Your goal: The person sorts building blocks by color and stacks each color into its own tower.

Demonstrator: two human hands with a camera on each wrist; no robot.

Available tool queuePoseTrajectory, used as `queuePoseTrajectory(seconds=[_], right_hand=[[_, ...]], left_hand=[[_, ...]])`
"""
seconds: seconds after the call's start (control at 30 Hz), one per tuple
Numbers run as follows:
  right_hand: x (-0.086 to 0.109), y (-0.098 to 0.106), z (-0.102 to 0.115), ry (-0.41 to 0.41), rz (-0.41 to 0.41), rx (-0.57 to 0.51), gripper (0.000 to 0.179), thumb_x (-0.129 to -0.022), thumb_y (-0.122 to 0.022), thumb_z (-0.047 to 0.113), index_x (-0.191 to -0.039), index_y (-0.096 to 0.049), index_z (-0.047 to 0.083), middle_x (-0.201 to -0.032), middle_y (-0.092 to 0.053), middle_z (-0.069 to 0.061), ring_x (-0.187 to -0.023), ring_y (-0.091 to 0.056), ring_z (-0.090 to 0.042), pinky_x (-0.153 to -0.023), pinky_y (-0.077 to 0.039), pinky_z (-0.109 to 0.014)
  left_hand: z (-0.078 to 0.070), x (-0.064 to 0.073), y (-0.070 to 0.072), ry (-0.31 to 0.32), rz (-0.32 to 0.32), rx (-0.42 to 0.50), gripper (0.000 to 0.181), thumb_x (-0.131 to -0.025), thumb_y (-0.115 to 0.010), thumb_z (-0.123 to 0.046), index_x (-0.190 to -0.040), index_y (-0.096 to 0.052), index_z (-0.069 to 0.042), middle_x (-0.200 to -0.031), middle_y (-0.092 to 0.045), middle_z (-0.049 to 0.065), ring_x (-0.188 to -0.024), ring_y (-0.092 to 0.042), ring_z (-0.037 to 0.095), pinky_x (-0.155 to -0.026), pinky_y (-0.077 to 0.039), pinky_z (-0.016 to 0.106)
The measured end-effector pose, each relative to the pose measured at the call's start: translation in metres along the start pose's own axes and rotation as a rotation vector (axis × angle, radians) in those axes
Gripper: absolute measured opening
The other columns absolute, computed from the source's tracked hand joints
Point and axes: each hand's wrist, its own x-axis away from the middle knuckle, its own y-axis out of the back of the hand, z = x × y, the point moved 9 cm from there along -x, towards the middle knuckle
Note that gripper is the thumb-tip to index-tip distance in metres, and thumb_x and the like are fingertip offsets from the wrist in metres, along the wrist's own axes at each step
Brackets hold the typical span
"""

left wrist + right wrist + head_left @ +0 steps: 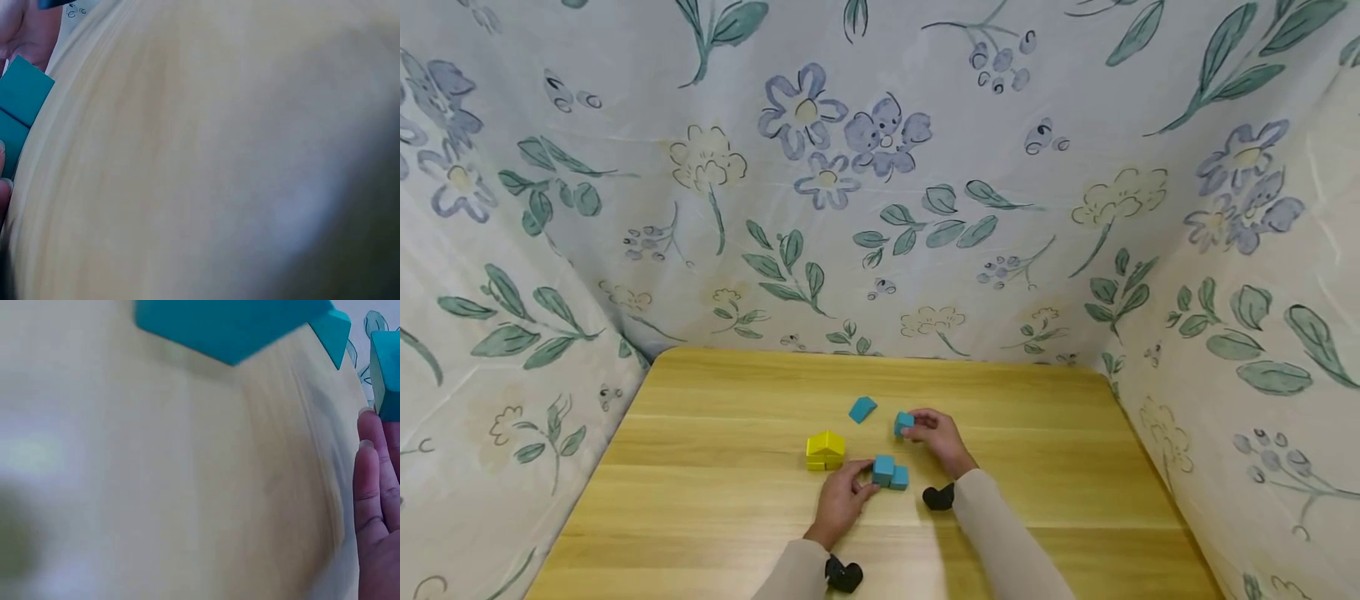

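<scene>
A blue block (pixel 904 423) is pinched between the thumb and fingers of my right hand (pixel 936 433); in the right wrist view this block (pixel 387 375) shows at the right edge by the fingertips. My left hand (pixel 842 500) has its thumb and index finger at the left side of a blue cube (pixel 883 468), which stands beside a lower blue block (pixel 899 477). Left fingertips meet teal-blue blocks (pixel 26 90) at the left edge of the left wrist view. Farther back lies a loose blue piece with a slanted side (pixel 862 409).
A small yellow house-shaped stack (pixel 825 451) of blocks stands left of the blue ones. The wooden table (pixel 700 500) meets a flowered cloth (pixel 880 275) behind and at both sides. A black wrist device (pixel 844 575) sits by the left sleeve, another (pixel 937 498) by the right.
</scene>
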Motion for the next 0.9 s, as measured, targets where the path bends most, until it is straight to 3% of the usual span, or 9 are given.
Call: queuePoseTrajectory(seconds=[0.27, 0.57, 0.9], right_hand=[[0.024, 0.001, -0.001, 0.001, -0.077, -0.006, 0.039, -0.08, -0.079, 0.011, -0.115, -0.063, -0.001, -0.103, -0.068, -0.009, -0.093, -0.063, -0.017, -0.079, -0.052, -0.029], [0.045, -0.004, 0.009, 0.107, -0.067, -0.011, 0.039, -0.081, -0.078, 0.007, -0.115, -0.063, -0.004, -0.103, -0.068, -0.011, -0.092, -0.063, -0.016, -0.08, -0.051, -0.025], [0.066, -0.009, 0.008, 0.13, -0.049, 0.018, 0.038, -0.081, -0.077, 0.005, -0.114, -0.063, -0.004, -0.102, -0.067, -0.013, -0.089, -0.061, -0.014, -0.079, -0.05, -0.024]], left_hand=[[0.002, 0.0, -0.001, 0.016, 0.009, 0.0, 0.039, -0.087, -0.071, -0.017, -0.124, -0.063, -0.005, -0.074, -0.054, -0.006, -0.047, -0.047, 0.002, -0.049, -0.043, 0.021], [0.001, -0.001, -0.001, -0.006, 0.002, -0.033, 0.039, -0.087, -0.071, -0.019, -0.123, -0.063, -0.006, -0.071, -0.052, -0.008, -0.049, -0.046, 0.001, -0.054, -0.042, 0.021], [0.003, -0.001, -0.001, 0.002, 0.012, -0.005, 0.039, -0.088, -0.071, -0.019, -0.124, -0.062, -0.006, -0.072, -0.053, -0.008, -0.047, -0.047, 0.002, -0.052, -0.043, 0.021]])
